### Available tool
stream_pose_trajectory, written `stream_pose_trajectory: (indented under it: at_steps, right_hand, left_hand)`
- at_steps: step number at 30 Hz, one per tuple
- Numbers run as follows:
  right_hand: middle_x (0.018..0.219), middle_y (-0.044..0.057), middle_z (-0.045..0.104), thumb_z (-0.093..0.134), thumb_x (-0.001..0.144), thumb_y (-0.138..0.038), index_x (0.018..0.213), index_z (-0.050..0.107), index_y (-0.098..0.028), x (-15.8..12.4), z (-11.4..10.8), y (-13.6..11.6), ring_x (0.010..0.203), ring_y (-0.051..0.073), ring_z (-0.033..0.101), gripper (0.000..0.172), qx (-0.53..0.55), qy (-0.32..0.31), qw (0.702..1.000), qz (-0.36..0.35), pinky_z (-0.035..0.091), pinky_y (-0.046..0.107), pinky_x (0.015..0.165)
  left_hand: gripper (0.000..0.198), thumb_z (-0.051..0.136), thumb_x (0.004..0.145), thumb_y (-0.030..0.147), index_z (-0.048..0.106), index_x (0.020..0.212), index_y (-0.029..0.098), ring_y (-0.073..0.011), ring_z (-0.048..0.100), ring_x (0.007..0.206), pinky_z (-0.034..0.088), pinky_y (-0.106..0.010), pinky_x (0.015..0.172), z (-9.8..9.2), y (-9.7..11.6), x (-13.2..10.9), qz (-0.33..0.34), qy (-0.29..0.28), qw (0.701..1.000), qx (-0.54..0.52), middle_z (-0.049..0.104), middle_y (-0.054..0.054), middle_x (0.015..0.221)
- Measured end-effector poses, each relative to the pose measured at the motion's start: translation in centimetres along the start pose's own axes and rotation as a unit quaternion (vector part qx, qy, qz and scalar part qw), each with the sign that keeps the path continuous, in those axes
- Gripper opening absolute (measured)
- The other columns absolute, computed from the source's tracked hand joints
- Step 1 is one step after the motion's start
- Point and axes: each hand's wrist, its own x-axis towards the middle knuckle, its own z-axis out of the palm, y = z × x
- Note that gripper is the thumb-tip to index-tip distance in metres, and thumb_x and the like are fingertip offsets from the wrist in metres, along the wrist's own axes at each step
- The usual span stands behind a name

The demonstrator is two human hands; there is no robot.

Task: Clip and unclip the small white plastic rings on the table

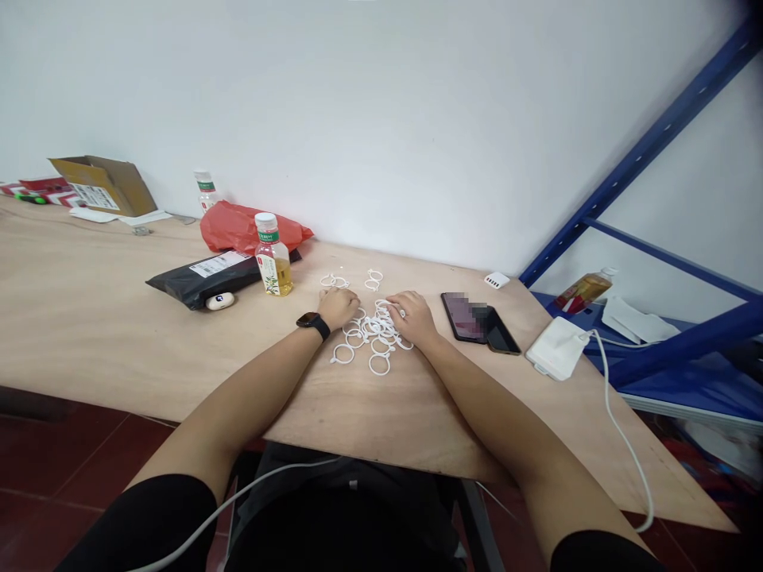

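Note:
A heap of several white plastic rings lies on the wooden table in front of me. My left hand, with a black watch on its wrist, rests curled at the left edge of the heap, fingers closed on the rings. My right hand rests at the right edge, fingers bent down onto the rings. Two more loose rings lie a little farther back. What each hand pinches is hidden under the fingers.
A bottle of yellow drink stands left of the hands beside a black parcel and a red bag. Two phones lie to the right, then a white charger with a cable. A cardboard box sits far left; blue shelving stands right.

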Motion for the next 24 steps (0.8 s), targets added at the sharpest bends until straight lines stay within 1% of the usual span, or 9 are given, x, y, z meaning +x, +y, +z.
stream_pose_trajectory:
  at_steps: [4,8,11,15,17,20,24]
  right_hand:
    - [0.095,0.008,0.070,0.053,0.093,-0.028,0.098,0.069,-0.022,0.0,0.0,0.0,0.092,0.023,0.060,0.018,-0.003,-0.005,1.000,0.001,0.045,0.039,0.084]
    - [0.095,0.008,0.070,0.054,0.093,-0.028,0.099,0.069,-0.021,-0.1,0.1,0.1,0.093,0.023,0.060,0.018,-0.004,-0.007,1.000,0.003,0.044,0.039,0.085]
    - [0.094,0.008,0.070,0.053,0.094,-0.030,0.099,0.069,-0.021,-0.1,0.1,0.1,0.093,0.023,0.061,0.019,-0.002,0.001,1.000,0.004,0.045,0.039,0.083]
    - [0.093,0.007,0.072,0.054,0.094,-0.034,0.098,0.069,-0.022,0.0,0.0,0.0,0.091,0.023,0.061,0.020,0.006,0.011,1.000,-0.001,0.045,0.038,0.081]
    - [0.092,0.007,0.072,0.055,0.094,-0.037,0.096,0.069,-0.022,0.0,0.0,-0.1,0.090,0.022,0.062,0.021,0.016,0.012,1.000,-0.002,0.045,0.038,0.081]
    - [0.090,0.006,0.073,0.054,0.095,-0.037,0.094,0.070,-0.023,-0.1,0.1,-0.2,0.088,0.021,0.063,0.022,0.032,0.011,0.999,-0.008,0.046,0.039,0.081]
    - [0.090,0.006,0.073,0.052,0.096,-0.036,0.093,0.070,-0.023,-0.2,0.2,-0.4,0.087,0.021,0.064,0.023,0.047,0.013,0.999,-0.022,0.047,0.039,0.082]
  left_hand:
    - [0.036,0.041,0.086,0.021,0.076,0.079,0.022,-0.0240,0.063,0.098,0.044,-0.041,0.092,-0.2,0.0,0.1,0.048,-0.030,0.998,0.006,0.073,-0.007,0.105]
    - [0.029,0.048,0.083,0.021,0.076,0.089,0.021,-0.0243,0.063,0.101,0.046,-0.041,0.096,0.2,0.0,0.0,0.069,-0.033,0.997,-0.003,0.073,-0.008,0.102]
    - [0.029,0.049,0.086,0.023,0.075,0.098,0.019,-0.0235,0.063,0.100,0.047,-0.041,0.097,0.2,0.3,0.0,0.092,-0.003,0.995,-0.041,0.072,-0.009,0.104]
    - [0.027,0.053,0.090,0.029,0.073,0.105,0.018,-0.0219,0.063,0.104,0.049,-0.040,0.097,-0.5,1.4,-0.4,0.146,0.094,0.978,-0.118,0.068,-0.010,0.114]
    - [0.024,0.056,0.089,0.028,0.073,0.104,0.019,-0.0212,0.063,0.105,0.050,-0.040,0.097,-0.8,2.1,-0.7,0.174,0.123,0.967,-0.139,0.068,-0.010,0.115]
    - [0.018,0.060,0.088,0.027,0.073,0.098,0.021,-0.0206,0.063,0.105,0.051,-0.040,0.096,-0.9,3.0,-1.1,0.196,0.123,0.960,-0.155,0.068,-0.009,0.115]
    - [0.014,0.061,0.087,0.025,0.073,0.094,0.023,-0.0205,0.064,0.106,0.052,-0.041,0.095,-0.7,3.3,-1.2,0.184,0.114,0.963,-0.163,0.067,-0.008,0.119]
